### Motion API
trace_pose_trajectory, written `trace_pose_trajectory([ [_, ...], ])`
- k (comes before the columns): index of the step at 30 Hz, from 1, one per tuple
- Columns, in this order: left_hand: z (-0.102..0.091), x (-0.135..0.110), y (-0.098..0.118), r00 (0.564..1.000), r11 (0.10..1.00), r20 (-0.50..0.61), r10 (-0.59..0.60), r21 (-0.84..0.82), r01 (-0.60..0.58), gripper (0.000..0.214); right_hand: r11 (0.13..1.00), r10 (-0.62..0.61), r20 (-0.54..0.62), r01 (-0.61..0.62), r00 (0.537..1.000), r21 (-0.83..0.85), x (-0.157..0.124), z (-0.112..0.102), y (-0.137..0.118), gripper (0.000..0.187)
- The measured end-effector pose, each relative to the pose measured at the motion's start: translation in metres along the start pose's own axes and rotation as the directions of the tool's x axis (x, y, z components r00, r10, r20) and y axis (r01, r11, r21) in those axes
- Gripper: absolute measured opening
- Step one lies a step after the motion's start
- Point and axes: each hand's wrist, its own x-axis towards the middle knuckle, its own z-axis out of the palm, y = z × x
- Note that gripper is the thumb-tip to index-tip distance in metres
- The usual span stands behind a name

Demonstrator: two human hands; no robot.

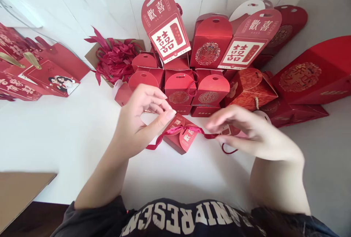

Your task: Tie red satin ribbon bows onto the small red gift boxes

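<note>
A small red gift box (181, 145) with pale Chinese lettering sits on the white table in front of me. A dark red ribbon (175, 130) is knotted across its top, one tail trailing to the left and the other to the right. Above the box's left side is my left hand (148, 118), its thumb and curved fingers apart and nothing visible between them. My right hand (244, 129) hovers at the right ribbon tail, slightly blurred. Its thumb is close to or touching that tail, and its fingers are apart from the thumb.
Several red gift boxes (179, 87) stand stacked behind the small box. A carton (91, 56) full of red ribbons (117, 59) is at the back left, near red gift bags (52, 72). Tall red boxes (315, 72) stand at right. Brown cardboard (24, 193) lies at front left.
</note>
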Motion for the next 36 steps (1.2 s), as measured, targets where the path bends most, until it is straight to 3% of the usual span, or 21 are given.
trace_pose_trajectory([
  [3,0.006,-0.010,-0.024,0.956,0.976,0.257,-0.144,0.195,0.095,0.023,0.963,0.147,0.030,-0.136,0.989,-0.233,0.021,0.023,0.016,0.020],
  [5,0.015,-0.021,-0.037,0.919,0.961,0.347,-0.187,0.257,0.099,0.027,0.914,0.248,-0.004,-0.235,0.969,-0.329,0.029,0.033,0.028,0.021],
  [7,0.024,-0.030,-0.045,0.917,0.957,0.350,-0.192,0.274,0.095,0.022,0.904,0.245,-0.021,-0.236,0.969,-0.356,0.033,0.038,0.037,0.021],
  [11,0.035,-0.034,-0.050,0.944,0.959,0.275,-0.183,0.260,0.110,0.015,0.942,0.125,0.017,-0.114,0.992,-0.315,0.038,0.043,0.042,0.011],
  [14,0.037,-0.029,-0.045,0.925,0.962,0.295,-0.241,0.200,0.187,0.017,0.957,0.083,0.021,-0.073,0.996,-0.281,0.043,0.046,0.039,0.005],
  [17,0.037,-0.029,-0.036,0.873,0.933,0.330,-0.359,0.168,0.319,0.020,0.973,0.104,0.017,-0.098,0.994,-0.209,0.046,0.049,0.035,0.004],
  [20,0.037,-0.036,-0.028,0.820,0.871,0.297,-0.489,0.216,0.441,0.028,0.978,0.150,0.015,-0.146,0.989,-0.146,0.047,0.052,0.033,0.004],
  [25,0.035,-0.046,-0.025,0.638,0.719,0.380,-0.670,0.116,0.686,0.043,0.972,0.169,0.038,-0.160,0.985,-0.171,0.047,0.058,0.033,0.016],
  [27,0.035,-0.047,-0.027,0.604,0.693,0.430,-0.671,0.071,0.718,0.041,0.963,0.165,0.052,-0.150,0.985,-0.222,0.046,0.061,0.032,0.027],
  [30,0.036,-0.046,-0.032,0.628,0.731,0.456,-0.631,0.078,0.678,0.041,0.934,0.214,0.042,-0.192,0.976,-0.302,0.045,0.067,0.030,0.043],
  [34,0.038,-0.045,-0.035,0.761,0.856,0.393,-0.516,0.206,0.474,0.017,0.898,0.277,0.012,-0.255,0.961,-0.359,0.044,0.073,0.027,0.047],
  [36,0.039,-0.045,-0.036,0.781,0.876,0.397,-0.482,0.241,0.417,0.019,0.896,0.284,0.014,-0.260,0.959,-0.360,0.044,0.074,0.026,0.045],
])
